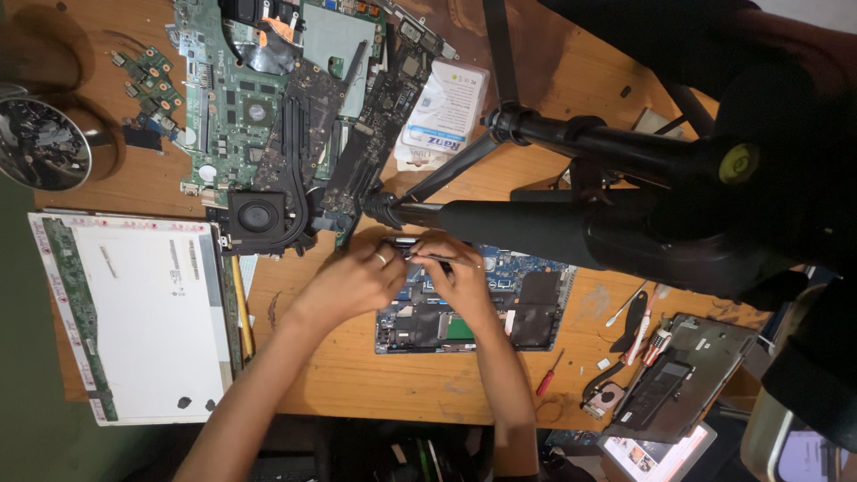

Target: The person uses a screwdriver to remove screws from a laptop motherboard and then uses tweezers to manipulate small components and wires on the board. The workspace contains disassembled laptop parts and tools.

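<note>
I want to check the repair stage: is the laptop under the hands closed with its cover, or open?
Open. The laptop shows its bare blue circuit board and inner parts, with no cover over them. Both hands, left and right, rest on it.

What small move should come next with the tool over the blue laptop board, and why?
Probably press the thin tool down and turn: both the left hand and right hand already pinch it over the upper edge of the blue laptop motherboard.
</note>
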